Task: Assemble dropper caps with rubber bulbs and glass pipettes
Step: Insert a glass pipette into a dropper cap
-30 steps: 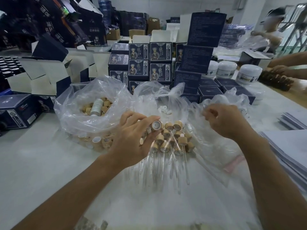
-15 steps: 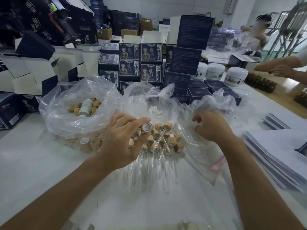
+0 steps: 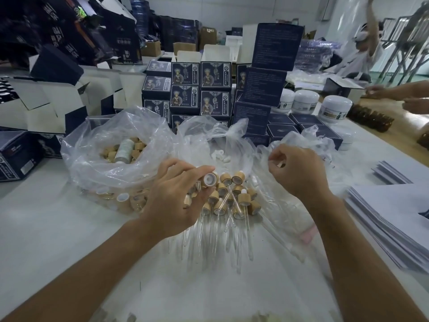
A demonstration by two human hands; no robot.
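The left hand (image 3: 178, 194) pinches a cap (image 3: 210, 179) above the pile of finished droppers (image 3: 229, 198). Right of the pile, the right hand (image 3: 299, 173) pinches a thin clear pipette, blurred. Bags crowd behind; white counter (image 3: 46, 228) lies open toward the person.

White table (image 3: 34, 219) bears bags (image 3: 111, 145), droppers (image 3: 232, 201), boxes (image 3: 199, 89).

We have one view only, a wide-angle camera worn on the head, facing forward and down across the white table (image 3: 58, 228). Both forearms enter from 6 o'clock, and the left hand (image 3: 176, 201) and right hand (image 3: 299, 173) sit close, near frame centre. Stacked dark-blue boxes (image 3: 202, 89) lie further off toward 12 o'clock. Straight edges bow at the borders.
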